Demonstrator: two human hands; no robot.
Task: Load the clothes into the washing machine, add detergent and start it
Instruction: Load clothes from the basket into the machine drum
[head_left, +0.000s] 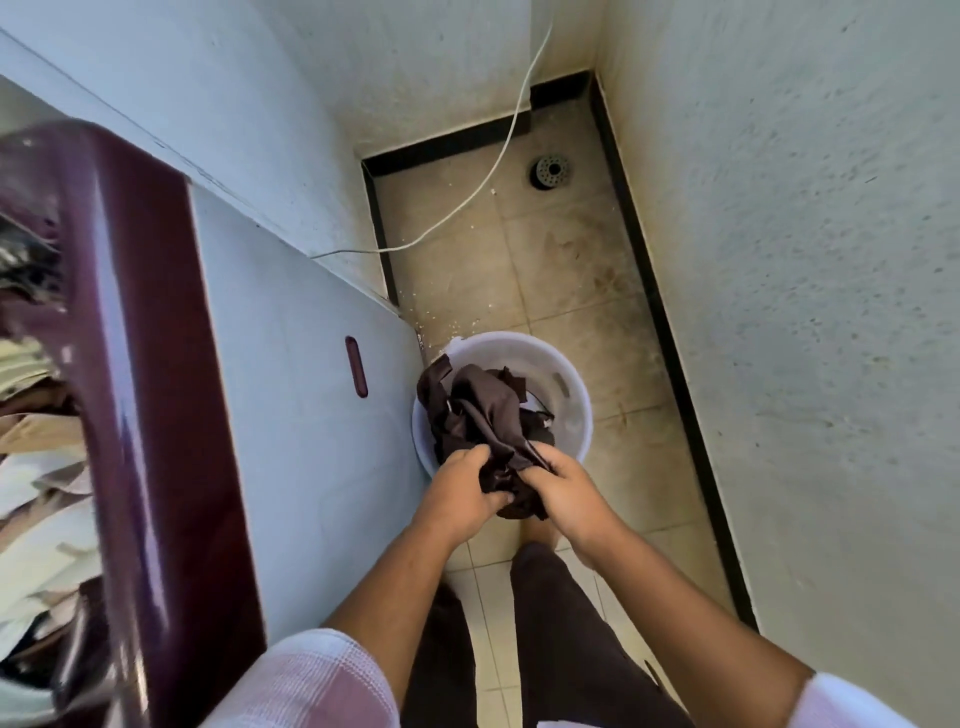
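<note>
Your view is bright and evenly lit; glare streaks the washing machine (156, 364), its left side blurred, frame edges bowed.

No lettering is coming through clearly anywhere. A tiny dark mark (420, 341) is sitting on the corner of the washing machine (291, 415), just left of the white bucket (574, 382) near the centre of the frame, but it is too small and blurred to read. Some faint print (205, 174) is showing along the machine's edge at upper left, equally illegible.
</note>
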